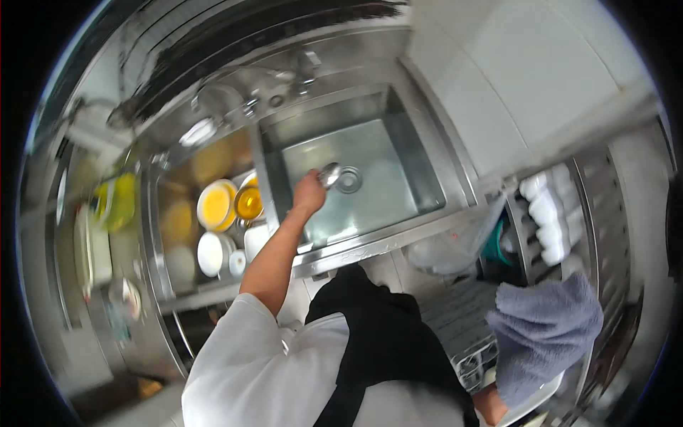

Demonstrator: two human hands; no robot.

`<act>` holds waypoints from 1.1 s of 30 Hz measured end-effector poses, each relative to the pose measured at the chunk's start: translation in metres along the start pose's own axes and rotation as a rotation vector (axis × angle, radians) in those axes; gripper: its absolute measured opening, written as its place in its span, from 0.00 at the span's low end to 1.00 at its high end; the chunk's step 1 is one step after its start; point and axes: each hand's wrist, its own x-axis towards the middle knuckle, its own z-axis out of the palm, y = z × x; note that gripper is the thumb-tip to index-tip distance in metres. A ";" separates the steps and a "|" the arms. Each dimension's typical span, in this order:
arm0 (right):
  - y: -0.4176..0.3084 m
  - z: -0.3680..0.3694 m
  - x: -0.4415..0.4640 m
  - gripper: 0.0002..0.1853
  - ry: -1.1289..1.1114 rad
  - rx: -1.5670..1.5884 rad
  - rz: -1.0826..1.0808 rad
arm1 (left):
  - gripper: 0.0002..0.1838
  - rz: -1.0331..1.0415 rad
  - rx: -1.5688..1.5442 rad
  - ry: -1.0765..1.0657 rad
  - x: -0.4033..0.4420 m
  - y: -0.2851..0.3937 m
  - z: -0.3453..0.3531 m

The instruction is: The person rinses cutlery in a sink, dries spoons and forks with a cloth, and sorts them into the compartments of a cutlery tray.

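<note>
My left hand [310,193] reaches over the right-hand sink basin, its fingers closed around a shiny metal utensil [329,175] that looks like a spoon. The utensil's head is beside the round drain [348,180]. At the lower right, my right hand [491,404] meets the lower edge of a grey towel [546,327], beside a white dish [533,404]. The towel hides its fingers, so its grip cannot be made out.
Bowls with yellow contents [216,206] and white dishes [211,254] fill part of the left basin. A faucet [307,69] stands behind the sink. Stacked white items [549,213] sit on a rack at right, near a clear plastic bag [455,245].
</note>
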 end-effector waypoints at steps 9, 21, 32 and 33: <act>-0.022 0.004 -0.015 0.32 0.035 -0.034 0.447 | 0.17 0.128 0.232 -0.092 0.069 -0.109 0.101; -0.061 -0.011 -0.074 0.39 0.015 -0.115 0.767 | 0.24 0.528 0.650 -0.568 0.100 -0.151 0.146; -0.074 -0.020 -0.132 0.46 -0.023 -0.025 0.921 | 0.05 -0.415 -0.592 -0.984 0.115 -0.069 0.085; -0.073 -0.024 -0.139 0.47 -0.031 -0.012 0.940 | 0.07 -0.320 -0.390 -0.971 0.111 -0.060 0.078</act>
